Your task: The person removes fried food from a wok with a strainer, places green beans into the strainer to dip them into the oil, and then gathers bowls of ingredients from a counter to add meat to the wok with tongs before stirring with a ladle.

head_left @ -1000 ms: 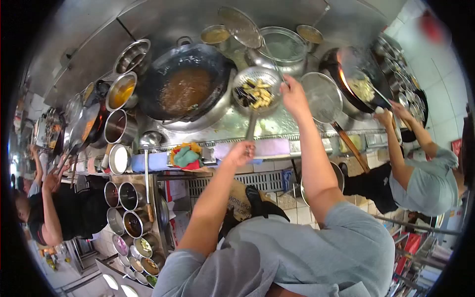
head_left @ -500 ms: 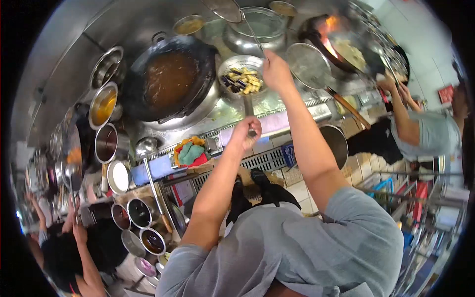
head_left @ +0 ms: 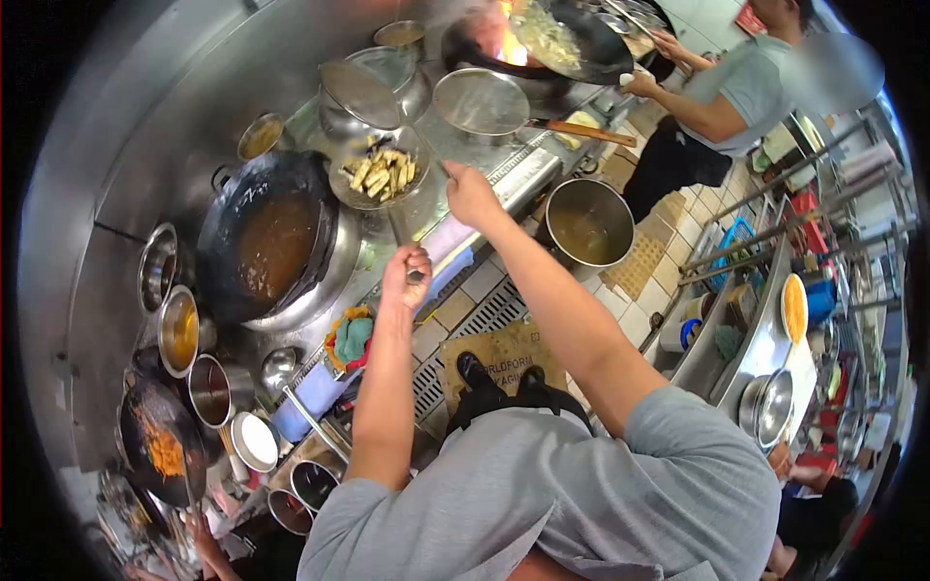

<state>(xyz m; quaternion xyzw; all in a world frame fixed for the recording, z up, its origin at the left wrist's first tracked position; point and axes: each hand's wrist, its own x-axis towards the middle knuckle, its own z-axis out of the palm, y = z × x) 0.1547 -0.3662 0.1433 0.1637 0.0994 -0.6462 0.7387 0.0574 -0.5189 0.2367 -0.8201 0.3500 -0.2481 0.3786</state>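
My left hand (head_left: 407, 275) is wrapped round the handle of a perforated ladle (head_left: 346, 197), which holds cut eggplant pieces (head_left: 384, 176). To its right, my right hand (head_left: 473, 197) grips the thin handle of a round mesh strainer (head_left: 358, 95). The strainer is tilted just above and behind the ladle, over a steel pot (head_left: 417, 102). Left of the ladle sits a large black wok (head_left: 221, 266) with brown liquid (head_left: 276, 247) in it.
A second mesh strainer (head_left: 481, 102) with a wooden handle lies right. Beyond it, flames (head_left: 511, 44) rise beside a wok (head_left: 601, 48) held by a co-worker (head_left: 722, 97). A deep pot (head_left: 589, 223) stands low right. Colored cloths (head_left: 353, 339) lie at the counter's edge.
The view has turned, so the stove appears shifted left. The strainer in my right hand has come lower and closer to the ladle. The co-worker's wok is now lifted and tilted.
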